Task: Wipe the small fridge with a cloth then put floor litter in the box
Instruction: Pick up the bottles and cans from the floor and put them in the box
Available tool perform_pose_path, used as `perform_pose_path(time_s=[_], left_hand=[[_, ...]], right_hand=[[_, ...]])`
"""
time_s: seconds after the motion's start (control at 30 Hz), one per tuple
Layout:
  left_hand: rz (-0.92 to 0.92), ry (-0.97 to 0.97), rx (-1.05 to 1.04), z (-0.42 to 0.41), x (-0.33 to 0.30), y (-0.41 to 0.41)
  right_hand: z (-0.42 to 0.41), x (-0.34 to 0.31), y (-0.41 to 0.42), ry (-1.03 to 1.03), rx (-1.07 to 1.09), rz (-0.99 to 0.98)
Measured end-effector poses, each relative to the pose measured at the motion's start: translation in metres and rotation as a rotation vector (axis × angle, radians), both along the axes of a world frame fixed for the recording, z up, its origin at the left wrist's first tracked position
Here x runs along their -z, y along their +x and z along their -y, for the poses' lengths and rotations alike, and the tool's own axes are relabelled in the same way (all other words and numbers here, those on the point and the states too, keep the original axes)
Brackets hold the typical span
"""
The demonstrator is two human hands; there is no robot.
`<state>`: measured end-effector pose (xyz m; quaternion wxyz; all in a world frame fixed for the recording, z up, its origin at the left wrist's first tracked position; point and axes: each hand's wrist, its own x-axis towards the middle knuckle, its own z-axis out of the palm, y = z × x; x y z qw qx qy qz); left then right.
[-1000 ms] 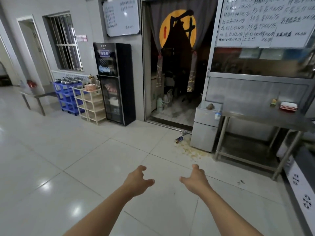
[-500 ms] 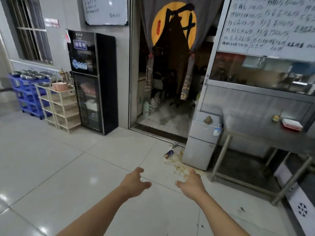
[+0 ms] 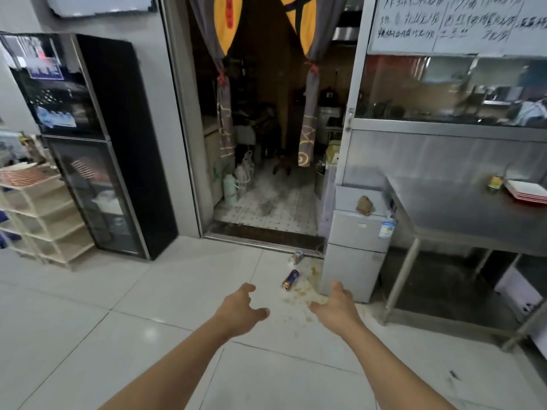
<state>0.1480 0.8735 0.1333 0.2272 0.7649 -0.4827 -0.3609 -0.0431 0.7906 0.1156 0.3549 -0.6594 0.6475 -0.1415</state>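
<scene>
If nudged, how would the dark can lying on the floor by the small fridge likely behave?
The dark can lies on its side on smooth floor tile, so it would probably roll. It looks like an emptied drink can, likely light and easily dented.

Small fridge (image 3: 355, 253) pale grey-silver w/ white-blue sticker (image 3: 387, 229) at door corner; brownish crumpled cloth (image 3: 365, 205) on top. Floor (image 3: 88, 321) glossy white tile, thin dark grout lines. Can (image 3: 291, 279) dark blue/purple w/ gold-copper end; 2nd can (image 3: 297, 257) silvery w/ blue. Yellowish-tan litter specks (image 3: 299, 298) on tile. Curtain (image 3: 225, 84) grey w/ orange-yellow disc, red ties, yellow squiggles lower down. Cabinet (image 3: 97, 143) black, glass front. Rack (image 3: 44, 214) cream. Steel table (image 3: 461, 211) grey; plates (image 3: 528, 190) white w/ red rims. Board (image 3: 455, 22) white, black writing.
</scene>
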Motion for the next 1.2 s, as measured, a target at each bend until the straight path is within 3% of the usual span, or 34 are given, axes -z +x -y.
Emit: perform_pose_path(time_s=[0.43, 0.8, 1.2], left_hand=[[-0.036, 0.062, -0.016, 0.265, 0.015, 0.131], [-0.050, 0.141, 0.172, 0.495, 0.055, 0.259], [-0.050, 0.282, 0.353, 0.720, 0.110, 0.288]], right_hand=[[0.265, 0.010, 0.139, 0.052, 0.003, -0.026], [0.456, 0.041, 0.251, 0.104, 0.235, -0.019], [0.634, 0.099, 0.287, 0.217, 0.411, -0.063]])
